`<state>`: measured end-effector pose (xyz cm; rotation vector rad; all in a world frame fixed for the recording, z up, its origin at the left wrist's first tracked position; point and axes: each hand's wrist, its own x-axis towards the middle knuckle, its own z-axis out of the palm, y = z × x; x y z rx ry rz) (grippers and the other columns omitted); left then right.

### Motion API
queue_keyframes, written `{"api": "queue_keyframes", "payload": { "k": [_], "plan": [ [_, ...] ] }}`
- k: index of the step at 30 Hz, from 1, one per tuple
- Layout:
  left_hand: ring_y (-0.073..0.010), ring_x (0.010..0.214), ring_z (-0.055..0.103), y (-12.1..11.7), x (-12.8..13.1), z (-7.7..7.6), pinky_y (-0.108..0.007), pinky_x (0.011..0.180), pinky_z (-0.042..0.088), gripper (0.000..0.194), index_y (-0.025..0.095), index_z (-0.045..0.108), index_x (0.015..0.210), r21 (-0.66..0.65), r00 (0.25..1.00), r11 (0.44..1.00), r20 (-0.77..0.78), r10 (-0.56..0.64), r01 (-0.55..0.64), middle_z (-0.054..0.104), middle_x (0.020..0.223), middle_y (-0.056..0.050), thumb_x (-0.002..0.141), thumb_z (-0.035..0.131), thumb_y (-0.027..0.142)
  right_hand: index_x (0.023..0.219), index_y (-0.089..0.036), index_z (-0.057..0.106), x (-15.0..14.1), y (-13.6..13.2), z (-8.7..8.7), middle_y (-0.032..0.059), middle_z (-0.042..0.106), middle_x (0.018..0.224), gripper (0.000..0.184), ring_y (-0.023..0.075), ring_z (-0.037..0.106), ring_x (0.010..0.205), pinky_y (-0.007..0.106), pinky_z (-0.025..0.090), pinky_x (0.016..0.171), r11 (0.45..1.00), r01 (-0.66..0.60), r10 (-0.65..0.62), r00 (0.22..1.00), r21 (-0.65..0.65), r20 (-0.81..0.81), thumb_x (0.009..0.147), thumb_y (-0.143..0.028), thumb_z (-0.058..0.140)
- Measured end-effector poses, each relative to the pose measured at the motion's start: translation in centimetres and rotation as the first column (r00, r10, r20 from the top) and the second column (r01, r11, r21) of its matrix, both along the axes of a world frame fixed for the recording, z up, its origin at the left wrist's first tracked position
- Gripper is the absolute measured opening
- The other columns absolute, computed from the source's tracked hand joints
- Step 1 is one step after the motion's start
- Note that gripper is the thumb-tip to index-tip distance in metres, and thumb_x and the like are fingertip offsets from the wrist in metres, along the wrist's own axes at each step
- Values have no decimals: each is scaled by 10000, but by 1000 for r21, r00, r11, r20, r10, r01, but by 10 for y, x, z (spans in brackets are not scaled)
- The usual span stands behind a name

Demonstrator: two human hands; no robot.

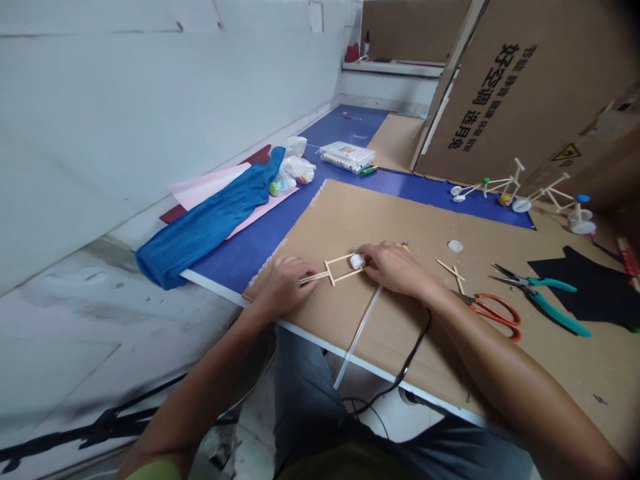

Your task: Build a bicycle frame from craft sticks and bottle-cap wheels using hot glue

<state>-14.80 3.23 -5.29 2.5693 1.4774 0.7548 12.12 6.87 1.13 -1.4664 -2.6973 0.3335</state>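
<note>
Near scissors (pixel 480 307) and pliers (pixel 536 292), left fingers (pixel 304 267) and right fingers (pixel 371 253) pinch a stick frame (pixel 330 273), a clear rod (pixel 363 327) nearby

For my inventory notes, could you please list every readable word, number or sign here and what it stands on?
"好空调 选月兔": large black print on the cardboard box.
"节能…": smaller line beside it; the rest is too blurred to quote surely.
Yellow warning triangle: same box, symbol unclear.
Plastic case: label too small to read.

Stick frame (pixel 330 274), wht block (pixel 357 261) @ end
</note>
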Motion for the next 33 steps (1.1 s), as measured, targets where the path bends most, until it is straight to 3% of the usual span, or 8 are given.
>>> {"api": "queue_keyframes", "payload": {
  "k": [21, 33],
  "plan": [
    [-213, 869, 679, -3, 3, -4, -443, 985, 418, 83, 206, 693, 868, 43, 999, 999, -46, 23, -21, 764, 892, -25, 920, 633, 230, 1126, -208, 704, -3, 0, -2, 100, 772, 996, 287, 257, 671, 941, 320, 376, 781, 999, 22, -25, 998, 46, 57, 918, -149, 515],
    [-225, 867, 681, -7, 4, -5, -463, 996, 407, 73, 216, 663, 897, 95, 998, 995, -55, 20, -15, 758, 876, -21, 924, 607, 254, 1216, -201, 672, 4, 1, 1, 97, 768, 1060, 330, 276, 669, 988, 345, 405, 826, 998, 20, -22, 1000, 63, 19, 913, -170, 546]
  ]
}}
